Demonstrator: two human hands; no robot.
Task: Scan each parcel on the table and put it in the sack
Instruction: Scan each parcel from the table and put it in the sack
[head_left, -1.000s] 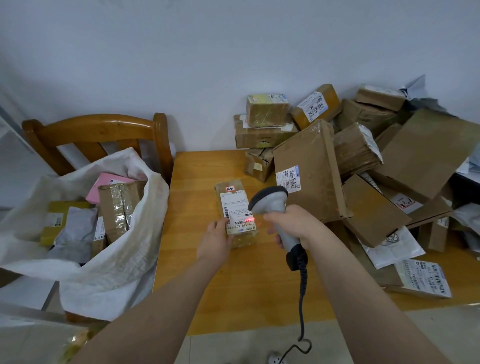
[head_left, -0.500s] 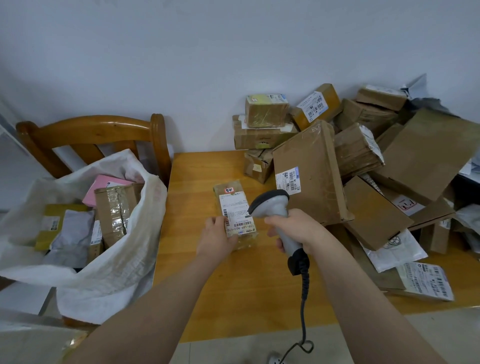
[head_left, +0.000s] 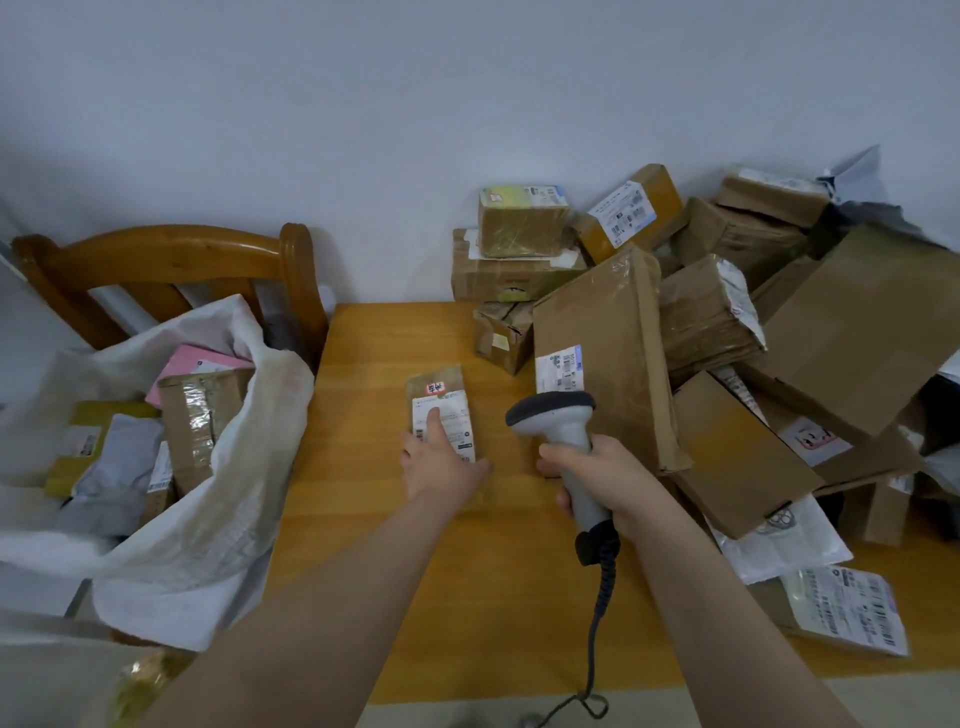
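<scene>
A yellow wooden surface (head_left: 415, 597) bears a heap of brown cardboard parcels (head_left: 727, 338); a white woven sack (head_left: 208, 493) gapes left. Flat left hand (head_left: 441, 465) rests on a small brown parcel (head_left: 453, 414), label print unreadable; right hand (head_left: 608, 470) grips a grey handheld scanner (head_left: 558, 415).

honey-yellow wooden table (head_left: 467, 571), brown parcel (head_left: 441, 387) with white label, grey scanner (head_left: 563, 431), white sack (head_left: 208, 519)

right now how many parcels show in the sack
4: pink parcel at back, brown box in the middle, yellow parcel left, grey bag in front; others may be hidden.
</scene>
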